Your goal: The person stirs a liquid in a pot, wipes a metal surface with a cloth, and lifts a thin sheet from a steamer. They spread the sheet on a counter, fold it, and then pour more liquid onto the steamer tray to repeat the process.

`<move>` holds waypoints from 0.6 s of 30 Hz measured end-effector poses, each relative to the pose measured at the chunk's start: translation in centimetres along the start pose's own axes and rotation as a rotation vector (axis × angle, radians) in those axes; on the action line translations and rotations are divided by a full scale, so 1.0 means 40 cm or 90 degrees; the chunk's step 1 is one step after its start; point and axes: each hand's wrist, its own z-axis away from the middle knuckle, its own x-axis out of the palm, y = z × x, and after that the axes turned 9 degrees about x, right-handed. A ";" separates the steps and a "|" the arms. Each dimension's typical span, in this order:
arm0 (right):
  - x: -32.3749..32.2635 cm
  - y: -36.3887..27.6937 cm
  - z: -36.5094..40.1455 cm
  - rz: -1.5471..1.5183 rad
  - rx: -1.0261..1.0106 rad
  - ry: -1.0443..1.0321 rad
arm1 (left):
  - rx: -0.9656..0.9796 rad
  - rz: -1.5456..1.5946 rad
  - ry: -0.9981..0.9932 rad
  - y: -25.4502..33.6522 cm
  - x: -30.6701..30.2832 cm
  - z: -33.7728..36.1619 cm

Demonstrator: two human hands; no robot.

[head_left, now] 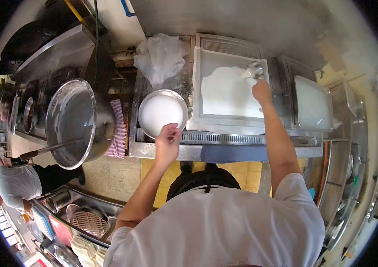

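Note:
My right hand (pixel 262 92) grips a small metal ladle (pixel 256 70) by its handle, tilted over the far right part of a tray. White liquid (pixel 231 91) runs from its lip and spreads over the pale cloth (pixel 253 126) lining that shallow tray. At the near edge of a round metal bowl (pixel 142 122), my left hand (pixel 168 141) has loosely curled fingers with gaps between them, overlapping the rim. White liquid (pixel 160 111) fills much of that bowl, which stands left of the tray.
A large metal pot (pixel 92 95) with a long-handled tool (pixel 46 151) stands left. Behind the bowl lies a clear plastic bag (pixel 161 58). A second tray (pixel 313 104) with a white surface is at right. Another person (pixel 18 180) stands far left. A blue cloth (pixel 233 153) hangs over the front edge.

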 end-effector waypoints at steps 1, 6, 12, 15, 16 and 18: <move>-0.007 -0.010 -0.006 -0.013 0.010 -0.002 | 0.020 -0.023 -0.032 -0.006 0.036 -0.023; -0.048 -0.035 0.006 -0.109 0.002 0.058 | 0.178 -0.349 -0.246 -0.027 0.228 -0.120; -0.082 0.025 0.107 -0.239 0.032 0.064 | 0.201 -0.683 -0.333 -0.111 0.456 -0.201; -0.080 0.061 0.178 -0.298 0.046 0.085 | 0.147 -0.732 -0.379 -0.106 0.504 -0.302; -0.083 0.068 0.197 -0.310 0.049 0.080 | 0.135 -0.743 -0.389 -0.095 0.515 -0.338; -0.096 0.076 0.230 -0.341 0.067 0.058 | 0.125 -0.757 -0.382 -0.090 0.541 -0.407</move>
